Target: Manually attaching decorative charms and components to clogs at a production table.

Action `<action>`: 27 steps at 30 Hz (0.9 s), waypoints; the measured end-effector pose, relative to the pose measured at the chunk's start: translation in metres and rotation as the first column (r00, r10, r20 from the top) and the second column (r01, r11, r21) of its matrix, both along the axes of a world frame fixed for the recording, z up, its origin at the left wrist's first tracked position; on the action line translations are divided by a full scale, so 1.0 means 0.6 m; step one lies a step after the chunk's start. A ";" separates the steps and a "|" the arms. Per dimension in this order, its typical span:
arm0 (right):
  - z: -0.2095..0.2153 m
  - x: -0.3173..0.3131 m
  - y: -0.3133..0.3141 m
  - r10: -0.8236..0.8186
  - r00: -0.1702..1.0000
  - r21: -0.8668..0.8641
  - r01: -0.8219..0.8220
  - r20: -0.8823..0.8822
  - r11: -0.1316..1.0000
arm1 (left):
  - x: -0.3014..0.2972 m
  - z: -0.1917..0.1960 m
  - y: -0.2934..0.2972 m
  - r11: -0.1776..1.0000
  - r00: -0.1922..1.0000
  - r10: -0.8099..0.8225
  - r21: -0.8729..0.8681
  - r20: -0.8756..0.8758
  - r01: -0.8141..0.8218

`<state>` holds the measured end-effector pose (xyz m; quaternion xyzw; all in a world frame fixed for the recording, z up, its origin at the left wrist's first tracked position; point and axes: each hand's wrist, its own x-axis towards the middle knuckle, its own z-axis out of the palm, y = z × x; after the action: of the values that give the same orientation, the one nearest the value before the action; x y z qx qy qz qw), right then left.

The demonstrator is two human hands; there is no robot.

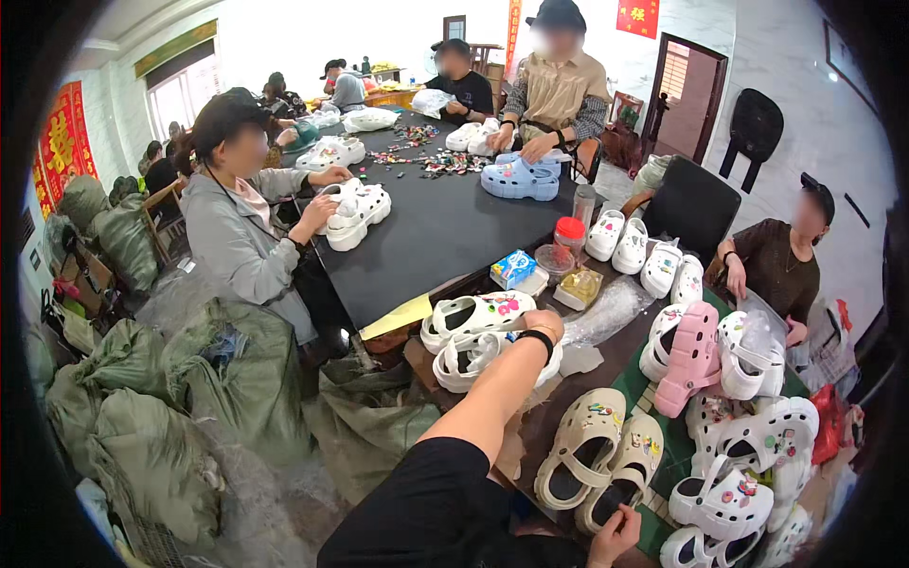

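Observation:
My left hand (543,328) reaches forward over a pair of white clogs with colourful charms and rests at the toe end of the nearer white clog (454,367). Its fingers are mostly hidden beyond the back of the hand. The farther white clog (478,314) lies right beside it. At the lower edge, my right hand (617,538) pinches the heel end of a beige clog (636,456) decorated with charms. A second beige clog (582,440) stands against its left side, heel strap toward me.
White clogs (772,435) pile up at right, near a pink clog (696,358). A red-lidded jar (569,235), blue box (512,269) and plastic wrap (606,312) lie ahead. Co-workers handle clogs around the black table (417,237). Green sacks (237,379) fill the left floor.

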<state>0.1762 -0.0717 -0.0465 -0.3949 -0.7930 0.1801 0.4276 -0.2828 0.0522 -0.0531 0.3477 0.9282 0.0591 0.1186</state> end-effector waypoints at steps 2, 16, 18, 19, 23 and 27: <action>-0.002 0.000 0.001 0.001 1.000 0.013 -0.001 -0.001 1.000 | 0.004 0.005 -0.001 1.000 1.000 -0.003 -0.007 0.004 0.003; -0.048 0.003 0.016 0.013 0.996 -0.041 -0.016 -0.083 0.999 | 0.018 0.043 -0.023 1.000 0.996 -0.002 0.003 -0.094 0.003; -0.037 0.002 0.011 -0.001 0.998 -0.084 -0.005 -0.065 0.996 | 0.021 0.043 -0.026 0.999 0.998 -0.008 0.034 -0.069 0.010; -0.029 0.002 0.009 -0.001 0.998 -0.084 -0.004 -0.066 0.996 | 0.023 0.043 -0.029 0.998 0.995 -0.015 0.053 -0.098 0.020; -0.014 0.006 0.002 0.033 0.999 0.057 -0.031 -0.031 0.998 | 0.029 0.043 -0.041 0.990 0.978 -0.034 0.128 -0.204 0.061; -0.030 -0.003 0.011 0.032 0.995 -0.001 -0.033 -0.092 0.999 | 0.010 0.052 -0.054 0.986 0.992 -0.104 0.119 -0.078 0.113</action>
<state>0.1746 -0.0649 -0.0646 -0.3737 -0.7785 0.2059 0.4602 -0.2768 0.0198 -0.0217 0.4061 0.9061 0.0975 0.0667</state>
